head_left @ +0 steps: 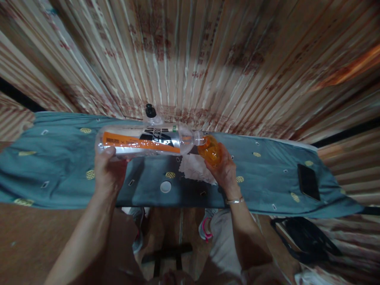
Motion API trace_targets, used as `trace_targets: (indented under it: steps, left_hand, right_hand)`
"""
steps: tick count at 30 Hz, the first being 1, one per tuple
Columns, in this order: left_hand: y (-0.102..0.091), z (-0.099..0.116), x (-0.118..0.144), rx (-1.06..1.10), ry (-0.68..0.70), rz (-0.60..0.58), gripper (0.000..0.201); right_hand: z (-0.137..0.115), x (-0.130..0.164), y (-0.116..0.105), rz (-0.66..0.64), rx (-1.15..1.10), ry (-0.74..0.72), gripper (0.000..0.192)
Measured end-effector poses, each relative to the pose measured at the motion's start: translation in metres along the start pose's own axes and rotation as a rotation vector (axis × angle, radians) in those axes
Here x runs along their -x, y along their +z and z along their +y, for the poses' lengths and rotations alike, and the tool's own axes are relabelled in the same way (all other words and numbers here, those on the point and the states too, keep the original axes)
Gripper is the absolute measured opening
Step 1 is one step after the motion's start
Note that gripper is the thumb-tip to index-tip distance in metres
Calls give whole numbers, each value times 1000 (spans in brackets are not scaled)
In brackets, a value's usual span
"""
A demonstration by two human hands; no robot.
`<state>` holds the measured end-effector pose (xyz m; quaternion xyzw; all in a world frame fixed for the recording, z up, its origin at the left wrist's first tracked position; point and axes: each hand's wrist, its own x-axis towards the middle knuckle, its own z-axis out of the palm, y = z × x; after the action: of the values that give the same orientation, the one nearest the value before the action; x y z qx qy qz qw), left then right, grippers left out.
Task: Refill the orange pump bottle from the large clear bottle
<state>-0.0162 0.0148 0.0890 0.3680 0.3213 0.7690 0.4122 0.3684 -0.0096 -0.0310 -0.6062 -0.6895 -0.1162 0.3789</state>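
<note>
bottle point(142, 141), clear plastic with an orange and black label, lies horizontal in the air above the blue cloth-covered table point(59, 174). its base points to my left and its neck points to my right.

my left hand point(108, 170) supports the bottle from below near its base. fingers closed around the bottle body, thumb tip visible against the lower edge of the clear wall.

my right hand point(224, 170) holds a small orange cup point(209, 150). fingers wrapped around the cup from below and behind. the cup is tilted, and its mouth meets the bottle neck. contact between the two appears direct; the exact join is partly blurred.

a white cap point(165, 187) lies flat on the cloth, between my two forearms, apart from both hands. a white crumpled cloth or paper point(196, 169) lies on the table just beside my right hand, under the bottle neck. a second bottle with a black cap point(150, 111) stands upright behind the held bottle, close to the wall. a dark phone point(308, 182) lies flat near the right end of the table, well apart from my hands.

a metal bracelet point(234, 201) sits on my right wrist. corrugated metal sheeting point(208, 59) forms the wall behind the table.
</note>
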Motion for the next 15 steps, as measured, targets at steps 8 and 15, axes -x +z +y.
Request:
trace_targets:
  steps: [8, 15]
  left_hand:
    - [3, 0, 0, 12, 1, 23, 86]
    - [-1, 4, -2, 10, -60, -15, 89]
  right_hand:
    - [0, -4, -6, -61, -35, 34, 95]
    - [-1, -7, -11, -107, -42, 65, 97]
